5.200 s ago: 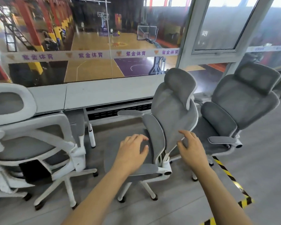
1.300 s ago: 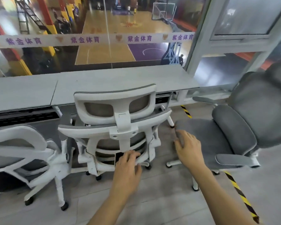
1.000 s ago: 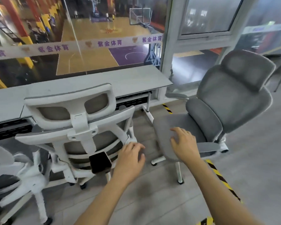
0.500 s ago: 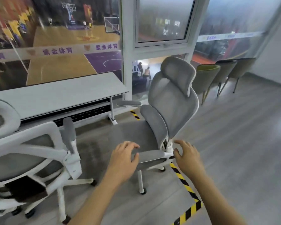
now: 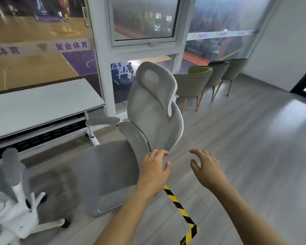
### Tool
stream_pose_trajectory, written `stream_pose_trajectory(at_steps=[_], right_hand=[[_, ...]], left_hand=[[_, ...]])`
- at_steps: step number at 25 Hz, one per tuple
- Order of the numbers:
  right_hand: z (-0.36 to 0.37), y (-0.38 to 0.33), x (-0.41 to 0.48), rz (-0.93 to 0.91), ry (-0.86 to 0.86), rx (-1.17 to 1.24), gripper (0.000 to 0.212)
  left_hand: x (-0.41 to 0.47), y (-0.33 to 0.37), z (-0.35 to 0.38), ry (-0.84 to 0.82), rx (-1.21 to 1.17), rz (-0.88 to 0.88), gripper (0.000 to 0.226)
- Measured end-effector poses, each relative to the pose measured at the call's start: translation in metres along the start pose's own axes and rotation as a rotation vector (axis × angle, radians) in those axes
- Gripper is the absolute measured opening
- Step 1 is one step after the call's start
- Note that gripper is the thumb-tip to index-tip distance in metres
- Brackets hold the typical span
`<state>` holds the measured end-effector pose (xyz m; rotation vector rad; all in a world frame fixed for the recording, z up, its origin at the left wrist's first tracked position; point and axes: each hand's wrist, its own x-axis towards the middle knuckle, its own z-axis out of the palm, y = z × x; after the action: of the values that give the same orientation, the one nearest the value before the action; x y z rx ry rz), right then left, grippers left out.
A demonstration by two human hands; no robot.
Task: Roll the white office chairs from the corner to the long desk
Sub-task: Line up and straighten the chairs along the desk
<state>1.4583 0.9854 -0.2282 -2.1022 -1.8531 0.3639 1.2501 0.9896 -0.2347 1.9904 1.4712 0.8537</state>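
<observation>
Grey floor [image 5: 254,138] beside the tabletop's [image 5: 39,103] right end holds the office chair [image 5: 154,110]. The left hand [image 5: 155,167] and right hand [image 5: 207,167], loosely spread behind it, grip nothing. An off-centre push could swivel it into the neighbouring chair [image 5: 16,200] on the near left.

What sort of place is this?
Probably an office-like room overlooking an indoor basketball court: a long desk runs along the window, and a grey office chair stands beside it.
</observation>
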Motion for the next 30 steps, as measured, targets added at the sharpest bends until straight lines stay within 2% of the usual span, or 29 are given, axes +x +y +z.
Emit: stream_pose_trajectory(at_steps=[3, 7, 10, 12, 17, 21, 24, 27, 30], right_hand=[[-0.011, 0.02, 0.039, 0.015, 0.007, 0.013, 0.039], [-0.008, 0.038, 0.073, -0.016, -0.031, 0.061, 0.04], [-0.002, 0.044, 0.116, -0.067, -0.081, 0.157, 0.038], [0.002, 0.047, 0.14, -0.106, -0.102, 0.21, 0.037], [0.009, 0.058, 0.187, -0.226, -0.121, 0.288, 0.035], [0.022, 0.04, 0.208, -0.231, -0.132, 0.511, 0.039], [0.017, 0.018, 0.199, -0.25, -0.053, 0.673, 0.054], [0.013, -0.005, 0.2, -0.472, 0.083, 0.671, 0.064], [0.021, -0.028, 0.187, -0.57, 0.011, 0.624, 0.066]], left_hand=[[0.057, 0.021, 0.029, 0.014, 0.024, 0.042, 0.049], [0.117, 0.034, 0.056, 0.016, 0.079, -0.14, 0.068], [0.144, 0.033, 0.083, 0.062, 0.255, -0.188, 0.067], [0.145, 0.035, 0.096, 0.132, 0.281, -0.211, 0.063], [0.129, 0.04, 0.092, 0.153, 0.333, -0.22, 0.062], [0.081, 0.035, 0.081, 0.184, 0.348, -0.231, 0.055], [0.033, 0.022, 0.073, 0.291, 0.411, -0.286, 0.054], [-0.009, 0.008, 0.06, 0.411, 0.499, -0.313, 0.071], [-0.039, -0.004, 0.039, 0.566, 0.53, -0.49, 0.071]])
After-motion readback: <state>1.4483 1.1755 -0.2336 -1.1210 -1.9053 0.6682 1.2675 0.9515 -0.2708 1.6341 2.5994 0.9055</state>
